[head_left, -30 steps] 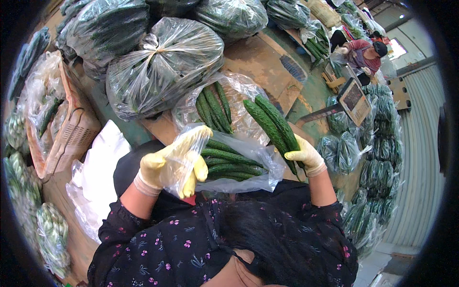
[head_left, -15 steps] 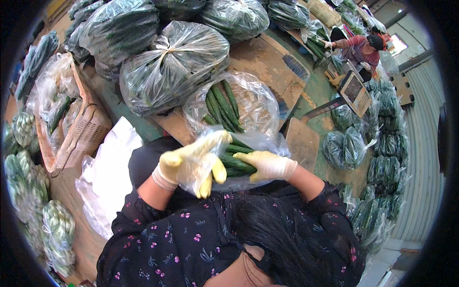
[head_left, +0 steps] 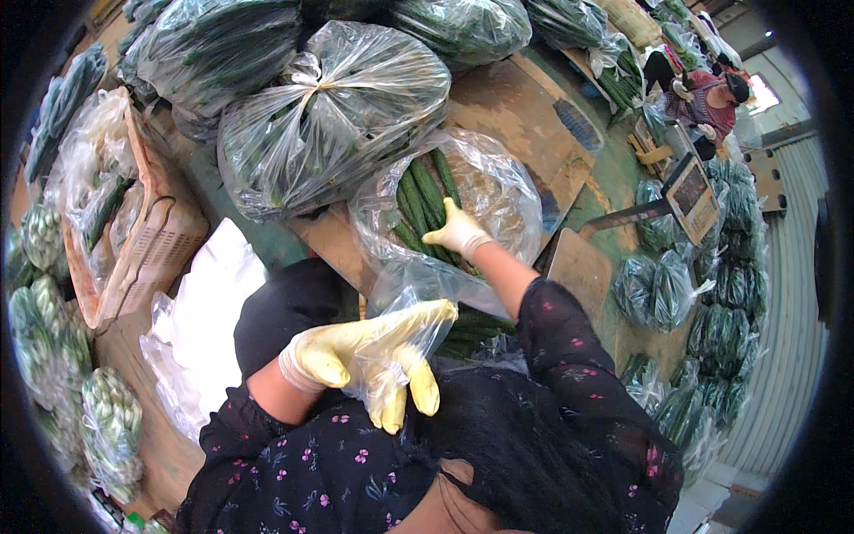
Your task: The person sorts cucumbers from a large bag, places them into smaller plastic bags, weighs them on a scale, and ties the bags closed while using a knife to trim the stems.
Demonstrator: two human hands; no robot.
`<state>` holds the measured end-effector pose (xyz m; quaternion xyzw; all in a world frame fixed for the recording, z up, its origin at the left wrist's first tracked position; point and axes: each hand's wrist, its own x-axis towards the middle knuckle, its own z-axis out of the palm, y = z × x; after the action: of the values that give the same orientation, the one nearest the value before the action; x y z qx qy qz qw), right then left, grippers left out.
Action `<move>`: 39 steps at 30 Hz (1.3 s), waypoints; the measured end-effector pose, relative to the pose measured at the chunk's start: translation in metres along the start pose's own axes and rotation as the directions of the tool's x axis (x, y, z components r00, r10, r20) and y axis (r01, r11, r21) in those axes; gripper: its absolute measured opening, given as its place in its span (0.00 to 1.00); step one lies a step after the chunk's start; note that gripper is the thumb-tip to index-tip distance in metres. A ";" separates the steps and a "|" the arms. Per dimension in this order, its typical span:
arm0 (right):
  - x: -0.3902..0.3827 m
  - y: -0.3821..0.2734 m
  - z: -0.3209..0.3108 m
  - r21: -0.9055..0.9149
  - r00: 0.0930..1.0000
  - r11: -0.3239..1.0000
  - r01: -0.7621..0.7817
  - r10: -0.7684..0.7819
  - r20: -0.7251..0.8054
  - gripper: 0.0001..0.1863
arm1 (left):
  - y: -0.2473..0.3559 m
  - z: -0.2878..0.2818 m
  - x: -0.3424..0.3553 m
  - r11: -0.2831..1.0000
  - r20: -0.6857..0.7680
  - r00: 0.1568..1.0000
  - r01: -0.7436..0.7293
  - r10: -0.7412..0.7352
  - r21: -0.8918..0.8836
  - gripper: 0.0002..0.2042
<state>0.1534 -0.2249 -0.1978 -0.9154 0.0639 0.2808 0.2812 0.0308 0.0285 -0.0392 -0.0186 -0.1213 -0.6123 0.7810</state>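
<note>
The long, ridged cucumbers (head_left: 414,200) should feel firm and fairly light one by one, though a handful would gather some weight. Their bumpy skin ought to give a glove decent purchase; any moisture would make it slicker. They look stiff enough to lift without sagging, yet could bruise or snap if bent hard or squeezed at one spot. The best hold is around the middle of the length, thumb on one flank and fingers on the other. The clear plastic sleeve (head_left: 407,292) is limp, thin and liable to cling or tear, so a light pinch at its mouth suits it.

The loose cucumbers lie side by side inside an open plastic bag (head_left: 527,203), ahead of the person. The gloved right hand (head_left: 458,233) is on their near part, thumb and forefinger spread apart, with most of their length running beyond the grip. A second bunch of cucumbers (head_left: 482,329) lies in the sleeve nearer the lap, partly hidden by the right forearm. The left hand (head_left: 372,351) has film draped over its separated fingers; whether it pinches the sleeve, I cannot tell.
</note>
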 end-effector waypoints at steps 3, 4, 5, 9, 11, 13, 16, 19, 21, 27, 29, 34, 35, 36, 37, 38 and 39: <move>0.003 -0.016 0.033 -0.147 0.976 0.978 -0.146 0.118 -0.182 0.60 | 0.002 -0.002 0.000 0.999 -0.013 1.000 -0.015 0.015 -0.031 0.60; 0.005 -0.016 0.035 -0.127 0.965 0.976 -0.176 0.146 -0.218 0.62 | 0.003 -0.002 0.000 0.999 -0.030 0.999 -0.026 0.025 -0.034 0.60; 0.006 -0.016 0.036 -0.107 0.951 0.972 -0.209 0.177 -0.255 0.63 | 0.004 -0.002 0.000 0.999 -0.044 0.998 -0.035 0.034 -0.037 0.60; 0.022 0.026 0.012 0.022 0.987 1.000 0.011 -0.007 -0.160 0.57 | 0.009 0.001 0.001 0.999 -0.068 0.997 -0.049 0.048 -0.012 0.60; 0.026 0.039 -0.002 0.070 0.990 0.994 -0.087 0.094 -0.107 0.57 | 0.012 0.004 0.001 0.998 -0.048 0.998 -0.046 0.048 0.034 0.59; 0.030 0.051 0.005 0.113 0.984 0.992 -0.064 0.082 -0.161 0.59 | 0.013 0.007 0.001 0.998 -0.058 0.997 -0.050 0.053 0.040 0.59; 0.015 0.037 0.022 -0.100 0.966 0.987 -0.127 0.100 -0.237 0.58 | 0.012 0.003 -0.001 0.997 -0.066 0.996 -0.060 0.062 0.043 0.59; 0.014 0.052 0.025 0.018 0.965 0.997 -0.081 0.083 -0.247 0.59 | 0.012 0.004 -0.001 0.996 -0.059 0.996 -0.066 0.069 0.052 0.58; 0.015 0.048 0.017 0.003 0.979 0.998 -0.071 0.070 -0.191 0.54 | 0.011 0.003 -0.002 0.996 -0.052 0.995 -0.079 0.082 0.052 0.58; 0.014 0.052 -0.039 0.161 0.997 0.985 -0.055 0.063 -0.043 0.30 | 0.012 0.002 -0.002 0.990 -0.028 0.993 -0.116 0.118 0.076 0.55; -0.013 0.048 -0.072 0.344 0.999 0.939 -0.020 0.003 0.051 0.30 | 0.014 0.004 -0.001 0.989 -0.025 0.992 -0.122 0.125 0.085 0.55; -0.132 0.042 -0.140 0.628 0.990 0.778 -0.008 -0.080 0.112 0.28 | 0.012 0.004 0.001 0.963 -0.077 0.970 -0.215 0.230 0.165 0.56; -0.163 0.038 -0.150 0.691 0.980 0.723 -0.006 -0.132 0.147 0.28 | 0.014 0.002 0.002 0.953 -0.083 0.964 -0.232 0.252 0.193 0.56; -0.185 0.038 -0.157 0.753 0.965 0.658 0.000 -0.197 0.171 0.29 | 0.016 0.001 0.002 0.940 -0.091 0.956 -0.250 0.277 0.231 0.55; -0.207 0.044 -0.160 0.732 0.953 0.680 0.035 -0.242 0.180 0.30 | 0.015 -0.003 0.002 0.931 0.021 0.954 -0.297 0.300 0.212 0.47; -0.230 0.048 -0.160 0.707 0.940 0.703 0.079 -0.289 0.181 0.31 | 0.016 -0.004 0.003 0.924 0.040 0.947 -0.320 0.319 0.209 0.47; -0.250 0.046 -0.159 0.649 0.927 0.754 0.098 -0.307 0.217 0.34 | 0.017 -0.001 0.004 0.914 -0.024 0.941 -0.321 0.337 0.249 0.50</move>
<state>0.0081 -0.3610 0.0261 -0.7145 0.0079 0.3507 0.6054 0.0481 0.0286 -0.0376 0.0764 -0.1641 -0.4530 0.8730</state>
